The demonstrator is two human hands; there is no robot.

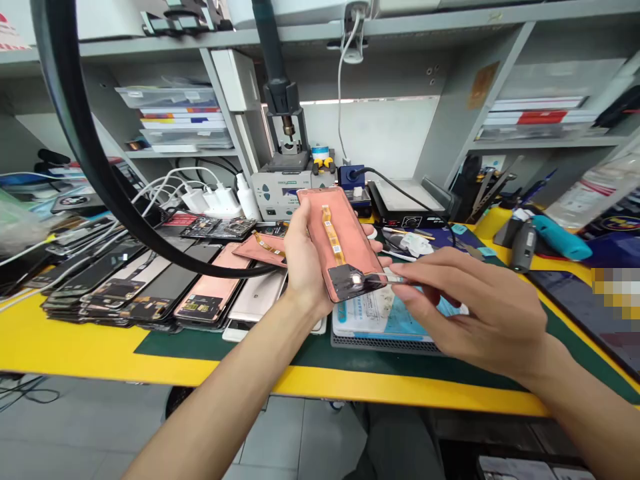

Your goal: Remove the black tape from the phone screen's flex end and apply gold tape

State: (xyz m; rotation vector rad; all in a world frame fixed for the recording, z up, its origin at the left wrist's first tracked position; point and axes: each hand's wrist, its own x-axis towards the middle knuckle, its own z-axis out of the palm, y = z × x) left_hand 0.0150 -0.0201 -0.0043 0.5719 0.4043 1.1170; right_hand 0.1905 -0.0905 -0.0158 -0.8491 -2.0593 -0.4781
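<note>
My left hand holds a phone display panel tilted above the bench, its copper-coloured back facing me. Along that back runs a gold flex cable, and a black patch covers the lower end. Thumb and fingers of my left hand grip the panel's side edges. With thumb and forefinger pinched, my right hand has a thin, pale, slender piece at the panel's lower right corner, by the black patch. Its exact kind is too small to tell.
Stacks of phone panels line the left of the bench. Beneath my hands lies a blue-and-white packet. A black ring-shaped tube arches across the left foreground. Behind stand a grey soldering station and a black device.
</note>
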